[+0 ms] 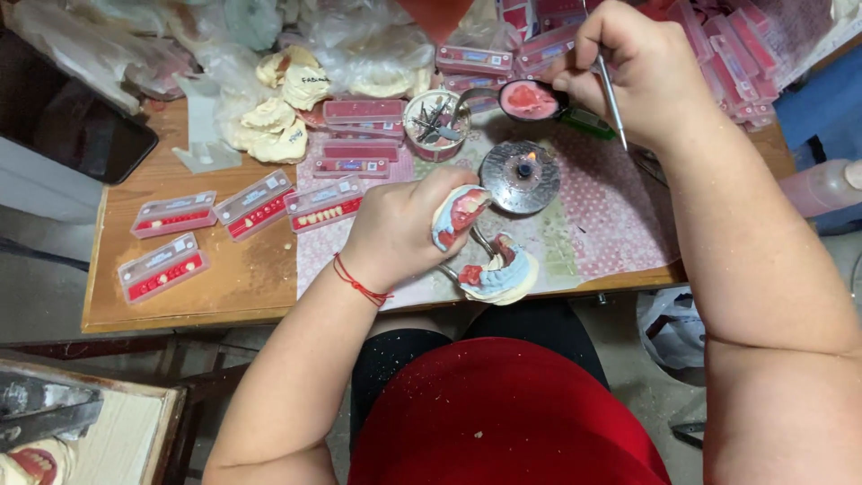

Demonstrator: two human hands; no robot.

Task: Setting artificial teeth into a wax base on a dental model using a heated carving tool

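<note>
Currently the wax-up step looks to be in hand. Left hand (395, 229) has its grip clamped on a hinged pale-blue plaster dental model with pink wax gums (480, 247), held at the near edge of the wooden table (224, 287). Right hand (633, 67) pinches a thin metal wax instrument (612, 103), tip at a small ladle of pink melted wax (528, 99). Next move likely calls for carrying wax steadily past the lit round metal spirit burner (521, 175), which sits between. Red tooth-card trays (175, 214) lie left; a cup of tools (436, 124) stands near.
</note>
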